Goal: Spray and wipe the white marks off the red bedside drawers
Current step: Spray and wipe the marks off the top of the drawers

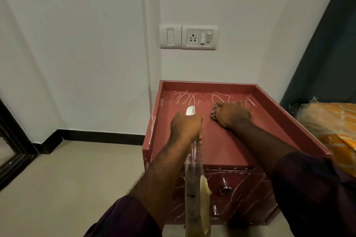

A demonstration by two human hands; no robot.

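Far left there's a dark door frame and black skirting along the white wall. Next, the left hand: its grip is closed round the neck of a clear spray bottle, white nozzle aimed over the top of the red bedside drawers. The bottle has a yellowish label peeling off, and I honestly can't tell how much liquid is in it.

The top of the drawers has a raised rim, like a shallow tray. White marks cover its far end, and more run over the drawer fronts around the metal knobs. Inside that tray the right hand has its grip bunched on a cloth, pressed down just beside the scribbles. A switch plate sits on the wall above, and an orange-covered bed is at far right.
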